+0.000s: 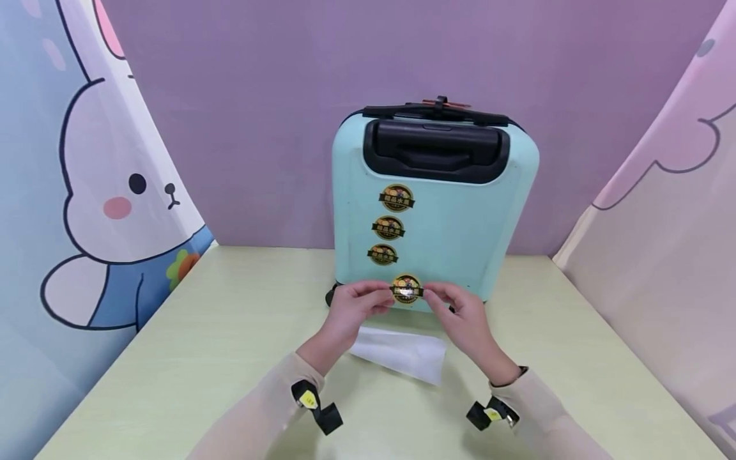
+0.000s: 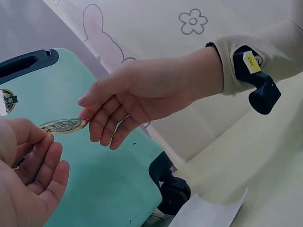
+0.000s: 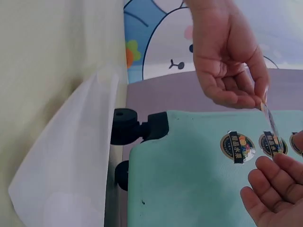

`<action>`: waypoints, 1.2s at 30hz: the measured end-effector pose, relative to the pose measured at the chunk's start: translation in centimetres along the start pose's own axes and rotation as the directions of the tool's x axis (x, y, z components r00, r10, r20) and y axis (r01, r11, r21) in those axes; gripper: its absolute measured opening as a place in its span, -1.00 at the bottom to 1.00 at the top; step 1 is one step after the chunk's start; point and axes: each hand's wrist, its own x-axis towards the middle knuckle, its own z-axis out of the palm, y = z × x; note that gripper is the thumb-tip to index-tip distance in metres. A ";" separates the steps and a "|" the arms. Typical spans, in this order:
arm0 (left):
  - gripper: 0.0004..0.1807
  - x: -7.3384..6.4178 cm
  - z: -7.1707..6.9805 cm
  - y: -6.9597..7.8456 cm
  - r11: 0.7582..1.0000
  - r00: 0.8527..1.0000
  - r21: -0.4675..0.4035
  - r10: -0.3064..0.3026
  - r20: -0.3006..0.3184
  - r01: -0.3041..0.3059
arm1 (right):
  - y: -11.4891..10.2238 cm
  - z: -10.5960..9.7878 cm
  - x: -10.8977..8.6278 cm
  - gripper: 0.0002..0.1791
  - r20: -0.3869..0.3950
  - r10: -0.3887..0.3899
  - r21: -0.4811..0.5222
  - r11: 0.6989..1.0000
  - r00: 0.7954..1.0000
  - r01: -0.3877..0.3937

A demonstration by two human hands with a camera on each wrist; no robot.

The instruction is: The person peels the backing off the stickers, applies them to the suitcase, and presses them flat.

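A round black-and-gold sticker [image 1: 406, 289] is stretched between my two hands, low in front of a mint-green suitcase [image 1: 443, 236]. My left hand [image 1: 358, 308] pinches its left end between thumb and finger. The right end is pinched by my right hand [image 1: 462, 313]. The right wrist view shows the sticker [image 3: 271, 120] nearly edge-on, seemingly apart from the suitcase shell. Above it, a top sticker [image 1: 397, 198], a middle sticker [image 1: 388, 227] and a lower sticker [image 1: 383, 254] of the same kind are stuck on the suitcase in a slightly slanting column.
A white paper sheet [image 1: 402, 354] lies on the pale table [image 1: 230, 358] below my hands. Black suitcase wheels [image 2: 174, 191] stand near it. A purple backdrop [image 1: 259, 128] rises behind, with a rabbit-printed cloth [image 1: 115, 179] at left and another printed cloth [image 1: 667, 255] at right.
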 end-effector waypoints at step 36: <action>-0.82 2.0 0.7 0.7 0.967 0.992 0.221 0.129 0.014 -0.129 | -1.1 -0.6 1.9 -0.91 -0.115 0.169 0.172 0.974 0.979 -0.147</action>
